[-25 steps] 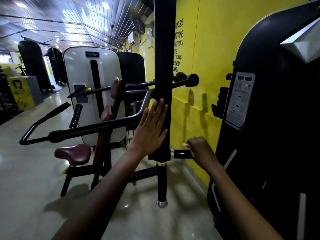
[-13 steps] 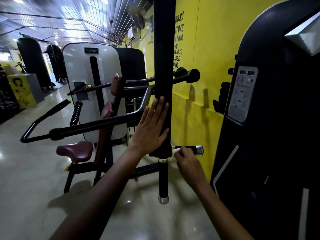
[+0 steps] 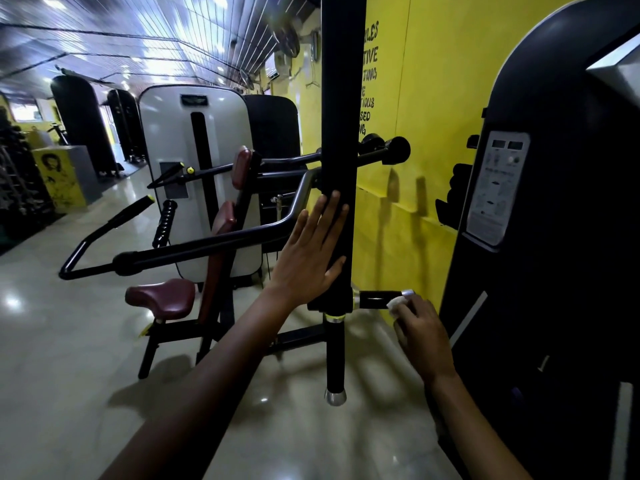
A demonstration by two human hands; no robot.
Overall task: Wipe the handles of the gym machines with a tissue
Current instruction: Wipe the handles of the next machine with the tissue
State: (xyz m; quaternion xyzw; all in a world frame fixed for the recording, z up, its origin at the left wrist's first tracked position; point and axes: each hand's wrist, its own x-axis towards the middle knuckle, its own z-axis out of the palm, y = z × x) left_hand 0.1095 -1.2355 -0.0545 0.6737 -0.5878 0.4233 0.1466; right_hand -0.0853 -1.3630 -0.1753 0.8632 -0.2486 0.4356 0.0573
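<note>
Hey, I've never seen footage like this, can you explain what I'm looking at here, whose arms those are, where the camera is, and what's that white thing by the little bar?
This is a gym, filmed by a wide-angle camera worn on a person's head, so the two arms reaching in from below are that person's own. The left hand lies flat, fingers straight, against a tall black upright post of a weight machine. The right hand pinches a small white tissue at the outer end of a short black handle that sticks out sideways from the post, near its silver cap. Behind stands another machine with a dark red seat, on a glossy floor beside a yellow wall.
</note>
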